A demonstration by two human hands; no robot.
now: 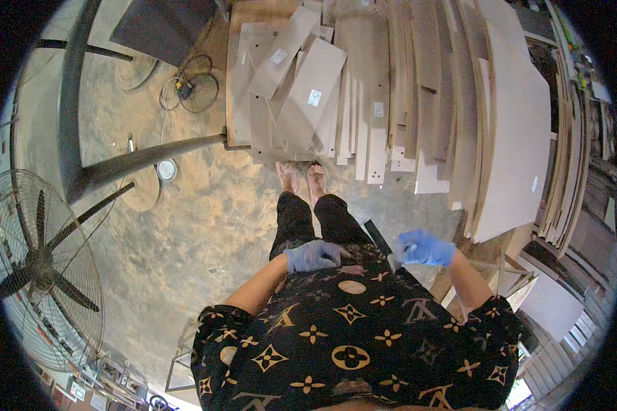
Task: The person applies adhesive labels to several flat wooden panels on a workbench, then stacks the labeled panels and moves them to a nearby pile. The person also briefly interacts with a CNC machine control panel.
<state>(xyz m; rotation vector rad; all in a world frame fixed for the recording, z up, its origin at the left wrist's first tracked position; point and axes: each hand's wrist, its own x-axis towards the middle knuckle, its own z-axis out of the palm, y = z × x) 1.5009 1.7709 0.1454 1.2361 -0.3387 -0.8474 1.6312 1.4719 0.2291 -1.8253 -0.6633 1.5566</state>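
My left hand [314, 256], in a blue glove, is at my waist against the front of my dark patterned shirt [349, 315]. Its fingers curl inward, the tips are blurred, and whatever they hold is hidden. My right hand [425, 248], also gloved in blue, is to the right of it with bent, slightly smeared fingers. Just left of those fingers, a flat black strip [378, 237] slants beside my thigh. A small pale piece [393, 263] shows at the strip's lower end by my fingertips. What the right fingers grip cannot be made out.
Grey-white panels [312, 89] with labels lie stacked ahead of my feet. Long boards [514, 137] stand in rows to the right. On the left are a large caged fan [44, 270], a dark metal frame [151, 154] and a coiled cable [197, 92] on the stained floor.
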